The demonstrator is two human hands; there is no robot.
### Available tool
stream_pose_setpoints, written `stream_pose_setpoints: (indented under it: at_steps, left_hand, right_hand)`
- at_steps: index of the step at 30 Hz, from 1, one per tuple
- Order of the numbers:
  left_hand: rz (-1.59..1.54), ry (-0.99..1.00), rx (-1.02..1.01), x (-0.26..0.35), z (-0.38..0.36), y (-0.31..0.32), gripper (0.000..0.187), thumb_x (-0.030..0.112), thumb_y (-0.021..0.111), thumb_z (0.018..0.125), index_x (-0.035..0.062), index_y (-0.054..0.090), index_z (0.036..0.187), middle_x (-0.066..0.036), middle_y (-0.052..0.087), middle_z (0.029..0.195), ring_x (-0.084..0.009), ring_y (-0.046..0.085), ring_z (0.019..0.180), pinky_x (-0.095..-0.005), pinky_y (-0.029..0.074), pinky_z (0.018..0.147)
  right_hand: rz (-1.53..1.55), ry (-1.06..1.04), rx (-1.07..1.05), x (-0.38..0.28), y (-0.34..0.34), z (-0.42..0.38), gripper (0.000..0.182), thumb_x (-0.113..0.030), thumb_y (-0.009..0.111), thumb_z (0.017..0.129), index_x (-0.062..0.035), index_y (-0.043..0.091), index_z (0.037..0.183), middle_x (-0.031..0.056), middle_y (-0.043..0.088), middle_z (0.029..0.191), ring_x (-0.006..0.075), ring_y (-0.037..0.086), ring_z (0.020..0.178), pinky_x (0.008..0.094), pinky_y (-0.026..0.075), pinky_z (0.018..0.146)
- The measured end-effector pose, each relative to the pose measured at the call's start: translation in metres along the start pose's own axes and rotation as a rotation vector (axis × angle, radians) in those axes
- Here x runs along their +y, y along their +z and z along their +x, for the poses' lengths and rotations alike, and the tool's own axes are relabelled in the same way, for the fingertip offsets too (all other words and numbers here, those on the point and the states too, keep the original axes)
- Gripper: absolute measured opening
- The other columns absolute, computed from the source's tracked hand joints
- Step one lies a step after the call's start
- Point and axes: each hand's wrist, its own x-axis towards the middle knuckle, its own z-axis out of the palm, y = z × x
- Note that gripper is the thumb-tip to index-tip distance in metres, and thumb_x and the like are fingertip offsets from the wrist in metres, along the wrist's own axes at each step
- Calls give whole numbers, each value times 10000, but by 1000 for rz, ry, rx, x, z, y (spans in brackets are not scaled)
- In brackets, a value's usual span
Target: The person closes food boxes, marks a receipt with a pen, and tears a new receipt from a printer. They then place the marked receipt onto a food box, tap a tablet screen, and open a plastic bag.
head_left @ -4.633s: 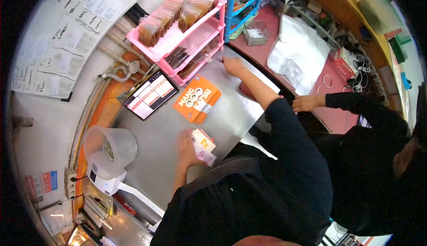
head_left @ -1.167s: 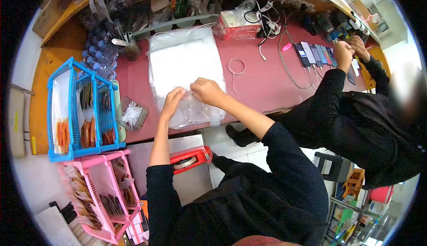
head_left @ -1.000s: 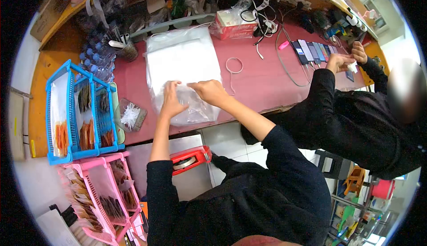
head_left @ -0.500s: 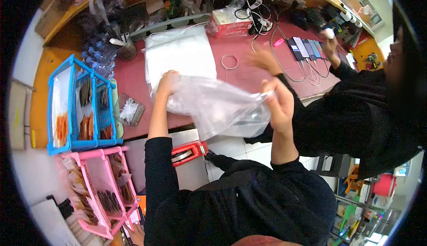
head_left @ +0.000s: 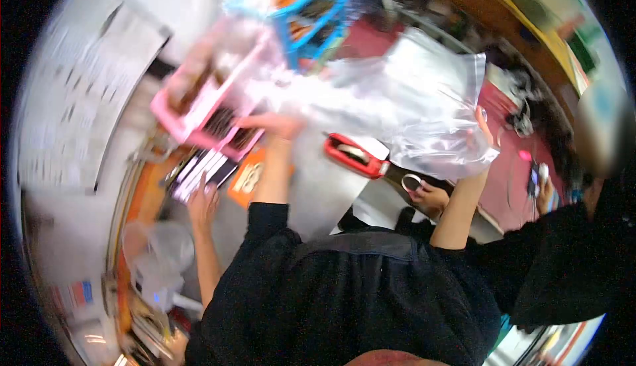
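Note:
My left hand is blurred and reaches toward the pink rack, fingers stretched out, with nothing visible in it. Beyond it, blurred clear plastic stretches to the right. My right hand grips the edge of a clear plastic bag, partly hidden by the shiny film. Behind the bag lies a stack of white plastic bags. Between my arms, a red tape dispenser sits on the grey surface.
At left, another person's hand touches flat dark-and-white items beside an orange box. A co-worker's hand holds a white ring-shaped item; the other hand holds a small white object. A blue rack stands behind.
The view has swung left. My left hand has let go of the bag and moved to the pink rack. My right hand still holds the bag.

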Motion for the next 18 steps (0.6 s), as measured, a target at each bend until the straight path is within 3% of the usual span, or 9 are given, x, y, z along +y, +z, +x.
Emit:
stream_pose_setpoints:
  at_steps: [2,4,5,6,8,10,14,16,18]
  left_hand:
    - [-48,51,93,-34,-36,-1,532,323,731,643,69,553,1076,-198,464,1198,-292,404,1174,-386,345,931]
    - [263,353,335,-19,21,145,656,305,756,629,51,472,1163,-174,498,1142,-245,450,1125,-345,398,856]
    - [400,334,477,-2,12,165,495,244,726,671,36,524,1072,-151,551,1037,-223,514,1014,-351,424,837]
    - [535,314,638,9,-2,180,336,183,695,712,22,576,981,-128,604,931,-202,579,902,-357,451,818]
    - [629,-50,707,32,-53,171,337,171,687,732,-4,574,998,-76,616,819,-117,593,683,-215,399,485]
    - [585,-2,891,37,-84,195,139,130,666,748,3,616,778,-49,597,642,-77,538,490,-181,376,363]
    - [711,21,1087,18,-156,219,163,145,674,745,-4,631,799,-49,601,657,-79,524,486,-187,388,392]
    - [644,75,1094,10,-172,236,179,150,680,741,-4,636,821,-51,605,666,-76,515,481,-187,384,398]
    - [554,66,1075,7,-186,258,169,157,669,751,8,646,828,-33,581,622,-59,469,455,-190,371,404]
  right_hand:
    - [153,117,140,19,51,8,361,-295,476,879,-54,451,1148,79,612,878,132,560,516,280,470,427]
    - [380,392,-144,32,71,-1,379,-283,510,862,-73,415,1163,102,603,951,121,560,528,285,473,429]
    - [283,322,-26,47,74,-2,421,-309,473,876,-67,386,1209,124,557,1081,119,559,537,299,479,442]
    - [420,406,-332,61,52,5,486,-338,426,887,-56,330,1271,145,470,1208,180,595,746,357,512,612]
    - [180,227,-126,72,107,-25,529,-369,403,887,-48,305,1297,159,433,1241,267,533,981,437,452,816]
    - [175,188,-327,73,137,-56,535,-367,425,878,-23,334,1277,172,417,1249,321,435,1112,472,364,921]
    - [22,102,-117,106,95,-31,516,-337,481,861,38,404,1208,188,447,1196,300,482,1049,404,421,858]
    - [-244,-15,54,123,80,-21,461,-357,521,842,-27,436,1153,161,523,1039,297,548,888,407,484,729]
    - [-477,-130,50,126,96,-40,326,-303,591,811,-20,549,967,127,559,940,228,554,817,324,471,679]
